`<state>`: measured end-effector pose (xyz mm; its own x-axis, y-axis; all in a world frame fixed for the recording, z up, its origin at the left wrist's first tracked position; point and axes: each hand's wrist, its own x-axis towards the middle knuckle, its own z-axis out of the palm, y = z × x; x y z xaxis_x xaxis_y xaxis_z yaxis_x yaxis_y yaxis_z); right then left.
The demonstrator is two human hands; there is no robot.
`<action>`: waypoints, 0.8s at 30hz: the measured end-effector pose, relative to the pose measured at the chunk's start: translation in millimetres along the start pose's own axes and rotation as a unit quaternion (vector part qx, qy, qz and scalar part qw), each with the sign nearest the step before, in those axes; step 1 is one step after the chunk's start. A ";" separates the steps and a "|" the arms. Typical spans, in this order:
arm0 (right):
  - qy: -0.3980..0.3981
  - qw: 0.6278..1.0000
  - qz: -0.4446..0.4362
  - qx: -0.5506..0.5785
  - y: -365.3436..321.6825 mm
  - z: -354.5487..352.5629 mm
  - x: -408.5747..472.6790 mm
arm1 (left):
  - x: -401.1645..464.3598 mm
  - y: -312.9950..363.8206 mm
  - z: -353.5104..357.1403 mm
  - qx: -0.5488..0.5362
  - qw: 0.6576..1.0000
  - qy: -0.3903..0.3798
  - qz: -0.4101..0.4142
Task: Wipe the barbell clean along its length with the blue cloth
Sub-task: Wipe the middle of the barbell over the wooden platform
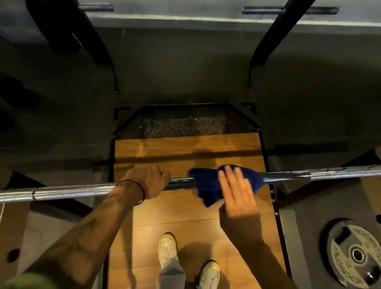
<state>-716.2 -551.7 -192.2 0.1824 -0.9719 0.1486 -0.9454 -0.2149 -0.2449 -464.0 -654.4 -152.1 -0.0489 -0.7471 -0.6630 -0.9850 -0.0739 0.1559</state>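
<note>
A chrome barbell (72, 191) runs level across the view at waist height. My left hand (148, 180) is wrapped around the bar just left of its middle, a black band on the wrist. A blue cloth (206, 185) is draped over the bar right of that hand. My right hand (235, 189) lies flat on the cloth with fingers spread and extended, pressing it against the bar. The part of the bar under the cloth and hands is hidden.
I stand on a wooden platform (184, 211) flanked by dark rubber mats. A weight plate (357, 254) lies on the floor at lower right. Black rack uprights (266, 50) rise ahead on both sides. My white shoes (168, 248) are below the bar.
</note>
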 end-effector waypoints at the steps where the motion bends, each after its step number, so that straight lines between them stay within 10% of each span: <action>1: 0.017 0.998 0.057 0.008 -11.8 0.4 2.8 | 4.8 2.4 -3.8 -0.097 0.992 -0.072 -0.045; 4: 0.004 0.985 0.161 0.067 -75.0 11.4 18.2 | 13.7 4.5 -16.9 -0.220 0.933 -0.255 -0.126; 6: -0.049 0.996 0.051 0.057 -93.2 14.2 18.1 | 19.9 -0.6 -15.5 -0.207 0.930 -0.279 -0.118; 9: -0.061 0.991 -0.117 0.002 -43.9 8.8 8.5 | 17.2 -3.8 -2.8 -0.144 0.981 -0.118 -0.052; 12: -0.012 1.000 -0.011 -0.002 0.3 1.0 -3.1 | 3.1 -2.9 3.2 0.042 0.991 0.102 0.074; 15: -0.014 0.993 0.118 0.017 -41.3 7.7 -0.3 | -1.8 -3.4 8.5 -0.019 0.969 0.231 0.086; 20: -0.062 0.991 -0.122 -0.005 -23.2 8.8 1.2 | -4.8 -9.2 19.8 -0.016 0.949 0.299 0.102; 24: -0.016 0.998 0.051 -0.017 5.3 6.4 -9.2 | -3.2 -8.9 20.7 0.004 0.944 0.312 0.108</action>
<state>-721.2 -544.4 -201.1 0.0930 -0.9912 0.0938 -0.9683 -0.1120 -0.2234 -458.5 -637.6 -166.6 -0.1430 -0.9882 -0.0553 -0.9646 0.1267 0.2311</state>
